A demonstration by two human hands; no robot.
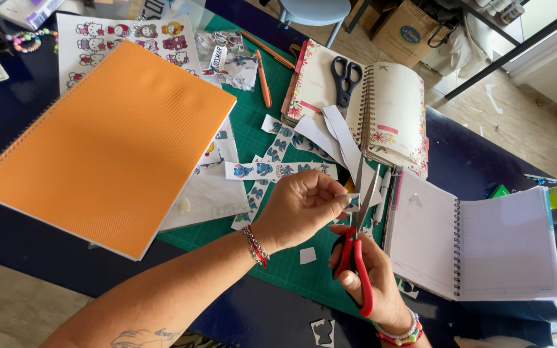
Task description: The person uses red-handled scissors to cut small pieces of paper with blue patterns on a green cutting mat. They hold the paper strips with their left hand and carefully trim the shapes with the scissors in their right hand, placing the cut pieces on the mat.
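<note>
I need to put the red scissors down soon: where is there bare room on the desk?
Bare green cutting mat lies below the left hand, beside a small white scrap. The blank page of the open spiral notebook is free too. Around the sticker strips and the black scissors it is crowded.

The spiral notebook (107,138) has a plain orange cover. The cutting mat (272,254) is green with a fine grid, on a dark blue counter (14,238). The held scissors (356,254) have red handles; the other scissors (345,78) are black. Sticker strips (278,170) show blue cartoon figures on white.
</note>
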